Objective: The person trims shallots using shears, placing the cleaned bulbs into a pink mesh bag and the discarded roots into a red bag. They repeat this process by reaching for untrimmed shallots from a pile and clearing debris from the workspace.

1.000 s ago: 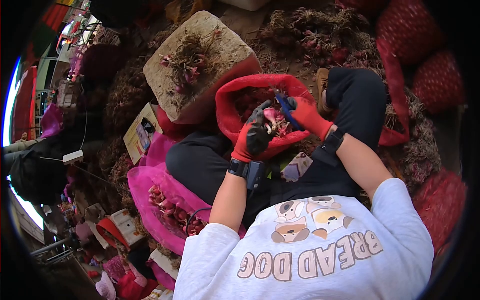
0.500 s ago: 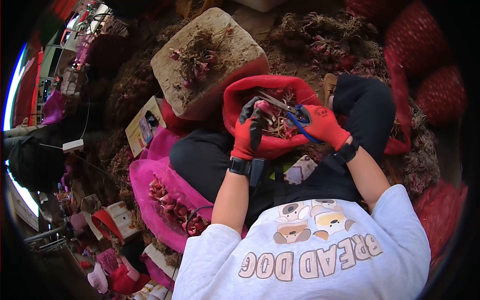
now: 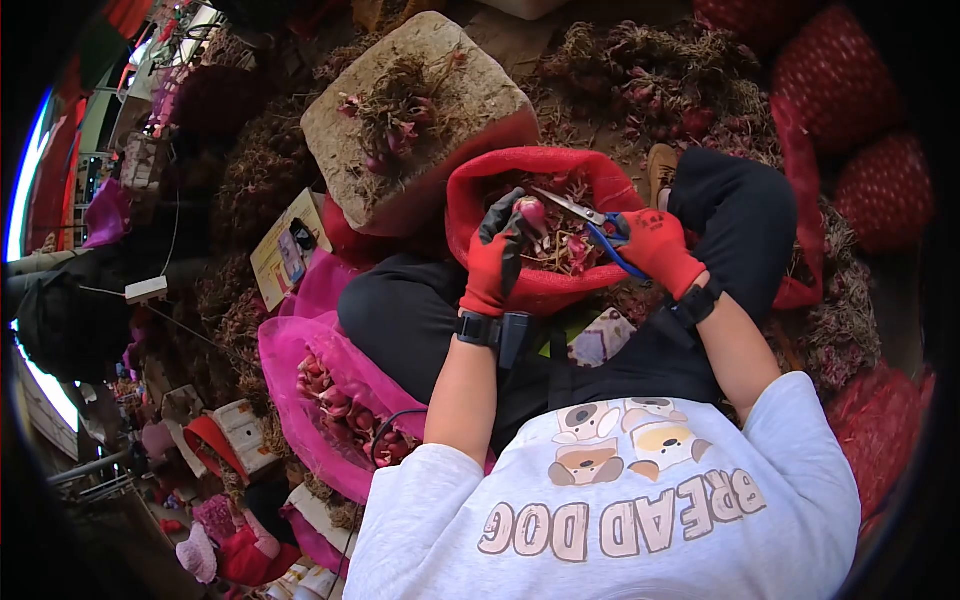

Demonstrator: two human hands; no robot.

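The person's left hand (image 3: 494, 250), in a red-and-black glove, has its fingers closed around 1 round, purplish-red bulb (image 3: 533, 212) over the open mouth of a red woven sack (image 3: 545, 158). The bulb's rounded end points away from the person, its long axis running toward the lap. The right hand (image 3: 660, 248), red-gloved, has its fingers wrapped around the handles of blue-handled metal scissors (image 3: 575, 207), which slant forward and left, tips beside the bulb. Dry stalks and reddish pieces (image 3: 572, 252) fill the sack; a bright pink mesh bag (image 3: 285, 352) holds reddish bulbs (image 3: 345, 412).
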